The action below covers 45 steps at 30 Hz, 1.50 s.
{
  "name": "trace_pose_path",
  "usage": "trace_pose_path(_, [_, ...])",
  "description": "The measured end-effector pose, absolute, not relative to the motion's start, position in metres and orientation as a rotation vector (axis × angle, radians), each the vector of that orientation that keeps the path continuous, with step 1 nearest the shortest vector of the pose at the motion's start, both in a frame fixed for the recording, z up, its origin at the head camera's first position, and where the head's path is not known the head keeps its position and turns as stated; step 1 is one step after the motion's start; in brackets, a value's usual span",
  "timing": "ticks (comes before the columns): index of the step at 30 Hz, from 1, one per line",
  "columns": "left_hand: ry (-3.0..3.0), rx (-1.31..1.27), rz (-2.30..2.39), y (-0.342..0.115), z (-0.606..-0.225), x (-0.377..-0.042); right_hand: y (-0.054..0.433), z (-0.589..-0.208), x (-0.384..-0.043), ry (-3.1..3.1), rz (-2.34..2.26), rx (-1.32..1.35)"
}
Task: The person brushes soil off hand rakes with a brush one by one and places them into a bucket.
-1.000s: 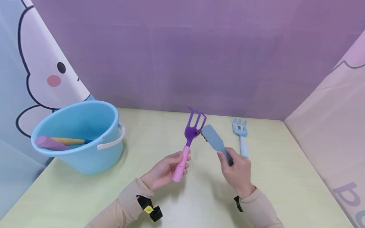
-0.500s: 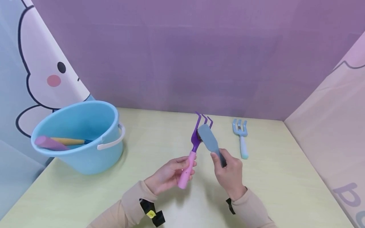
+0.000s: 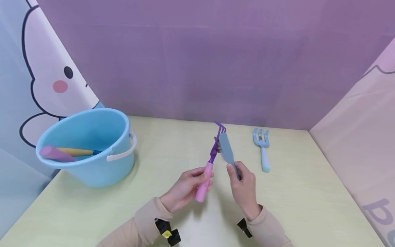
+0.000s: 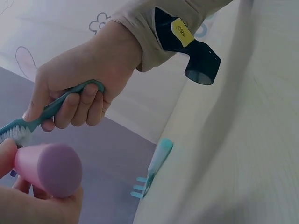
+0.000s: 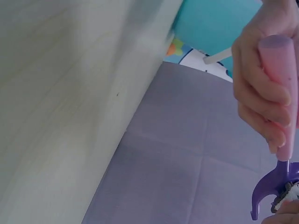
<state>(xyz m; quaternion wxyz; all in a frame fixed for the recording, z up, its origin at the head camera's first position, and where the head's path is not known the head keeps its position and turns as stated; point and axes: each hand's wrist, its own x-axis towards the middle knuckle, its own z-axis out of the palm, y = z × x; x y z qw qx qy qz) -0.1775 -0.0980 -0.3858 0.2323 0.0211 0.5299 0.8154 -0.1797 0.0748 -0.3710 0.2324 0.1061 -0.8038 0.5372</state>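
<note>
My left hand [image 3: 184, 188] grips the pink handle of a purple three-pronged hand rake [image 3: 213, 153], prongs pointing up and away. A blue-grey brush [image 3: 227, 148] is in my right hand [image 3: 243, 192], thumb and fingers wrapped round its handle. Its bristles face left against the head of the rake, where some dark bits show. White bristles [image 4: 19, 133] appear beside the left fingers in the left wrist view. In the right wrist view, the rake's purple head [image 5: 273, 184] meets the brush, mostly cut off by the frame edge.
At left stands a light blue bucket [image 3: 118, 173] with a white handle, holding a purple-ended tool [image 3: 57, 154] and a wooden-handled one [image 3: 75, 152]. A small light blue fork [image 3: 263, 152] lies on the table [image 3: 308, 192] to the right. A purple backdrop [image 3: 197, 68] rises behind.
The rake has shifted right and turned edge-on. The brush has come left against the rake's head, also turning edge-on, so its bristles now show. Both hands have kept their grip.
</note>
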Motion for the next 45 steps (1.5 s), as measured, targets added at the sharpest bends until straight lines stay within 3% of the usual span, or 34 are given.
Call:
trace_pose_path(10, [1.604,0.055,2.279,-0.1,-0.386,-0.18,0.077,-0.343,-0.169,-2.275,1.659,0.154])
trace_pose_path(21, [2.208,0.004,2.097,-0.116,-0.387,-0.184,0.099,-0.35,-0.172,-2.295,1.641,0.083])
trace_pose_path(29, [2.603,0.219,1.911,-0.137,-0.384,-0.187,0.131,-0.379,-0.186,-2.328,1.611,-0.004])
trace_pose_path(45, [3.027,0.312,1.432,-0.168,-0.381,-0.189,0.143,-0.384,-0.187,-2.323,1.632,-0.043])
